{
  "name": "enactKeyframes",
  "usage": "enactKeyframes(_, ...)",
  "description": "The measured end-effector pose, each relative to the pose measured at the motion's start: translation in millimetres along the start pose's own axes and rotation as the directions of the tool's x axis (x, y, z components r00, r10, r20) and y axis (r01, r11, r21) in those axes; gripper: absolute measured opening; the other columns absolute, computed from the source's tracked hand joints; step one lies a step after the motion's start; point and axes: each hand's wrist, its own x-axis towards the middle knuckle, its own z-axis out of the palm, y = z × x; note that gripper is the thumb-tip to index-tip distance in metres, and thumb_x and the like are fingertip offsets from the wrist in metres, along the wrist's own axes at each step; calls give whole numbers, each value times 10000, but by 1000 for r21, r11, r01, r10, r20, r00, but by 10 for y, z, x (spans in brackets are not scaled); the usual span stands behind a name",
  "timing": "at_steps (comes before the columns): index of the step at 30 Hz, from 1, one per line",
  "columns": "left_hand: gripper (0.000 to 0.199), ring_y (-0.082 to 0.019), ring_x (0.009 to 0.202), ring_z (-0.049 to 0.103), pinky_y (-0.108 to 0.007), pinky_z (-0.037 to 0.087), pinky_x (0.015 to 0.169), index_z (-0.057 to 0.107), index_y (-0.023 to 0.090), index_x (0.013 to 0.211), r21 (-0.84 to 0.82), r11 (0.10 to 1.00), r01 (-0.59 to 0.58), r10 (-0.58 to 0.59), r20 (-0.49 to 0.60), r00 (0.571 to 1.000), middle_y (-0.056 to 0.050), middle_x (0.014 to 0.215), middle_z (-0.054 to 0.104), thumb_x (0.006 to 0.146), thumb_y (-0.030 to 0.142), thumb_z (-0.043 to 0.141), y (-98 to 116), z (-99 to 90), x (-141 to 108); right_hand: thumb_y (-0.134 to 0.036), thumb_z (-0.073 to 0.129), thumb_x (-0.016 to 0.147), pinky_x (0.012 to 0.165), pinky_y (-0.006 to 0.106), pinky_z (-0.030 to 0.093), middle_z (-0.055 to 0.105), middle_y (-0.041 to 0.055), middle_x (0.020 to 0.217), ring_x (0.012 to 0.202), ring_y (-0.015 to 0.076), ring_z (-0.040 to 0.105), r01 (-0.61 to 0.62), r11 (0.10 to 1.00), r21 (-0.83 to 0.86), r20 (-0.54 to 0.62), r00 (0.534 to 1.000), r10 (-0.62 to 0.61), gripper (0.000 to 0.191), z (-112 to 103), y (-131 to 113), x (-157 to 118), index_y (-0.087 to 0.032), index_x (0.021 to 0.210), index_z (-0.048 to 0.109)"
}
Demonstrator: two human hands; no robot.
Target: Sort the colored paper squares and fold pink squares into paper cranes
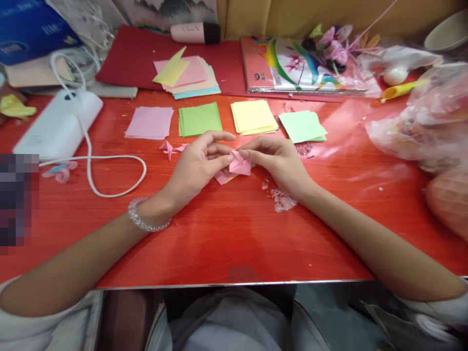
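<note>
Between both hands is a small folded piece of pink paper (241,164), held just above the red table. My left hand (199,161), with a beaded bracelet on its wrist, pinches the paper's left edge between thumb and finger. The upper right part of it is gripped by the thumb and fingertips of my right hand (280,158). Beneath the folded piece lies another bit of pink paper (224,177), partly covered. Small folded pink pieces (168,149) rest on the table just left of my left hand.
Behind the hands stand stacks of pink (149,122), green (200,119), yellow (253,117) and mint paper (302,126). A white power bank (60,124) with a looping cable (117,157) lies left. Plastic bags (417,117) crowd the right. Paper scraps (282,200) lie near my right wrist.
</note>
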Motion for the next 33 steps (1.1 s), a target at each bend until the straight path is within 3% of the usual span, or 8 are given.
enactKeyframes(11,259,-95,643,622,-183,521,543,603,176,1001,-2,998,58,-58,-21,998,5,784,660,760,82,595,36,11,-10,-267,676,764,662,277,486,699,19,765,712,137,622,10,997,-83,-8,1000,-11,119,34,-31,-24,-148,759,679)
enactKeyframes(16,169,-109,586,608,-215,529,503,598,173,949,-26,996,80,-80,-27,996,15,697,609,789,217,628,48,14,-4,-311,677,766,612,270,464,684,18,739,672,133,599,9,993,-116,-1,1000,-9,157,43,-7,-40,-155,756,664)
enactKeyframes(24,143,-88,593,582,-199,472,540,571,191,930,55,998,-12,15,-56,998,35,672,594,800,184,628,7,-1,-5,-363,636,810,615,239,469,651,2,724,673,114,590,63,993,-103,30,998,-60,215,46,-15,-28,-155,756,637)
enactKeyframes(29,123,-82,610,534,-213,433,563,538,200,815,46,994,-103,107,-112,988,43,670,543,779,171,652,2,-8,7,-463,594,818,607,243,509,664,7,692,628,119,624,-10,1000,-8,93,996,11,304,51,-53,-46,-169,743,626)
enactKeyframes(33,125,-90,654,533,-224,432,591,528,214,815,72,990,-119,126,-100,987,34,721,532,786,188,647,-2,-4,0,-467,623,794,578,237,509,669,7,675,597,114,615,-30,999,-39,118,992,34,296,41,-65,-59,-175,749,631)
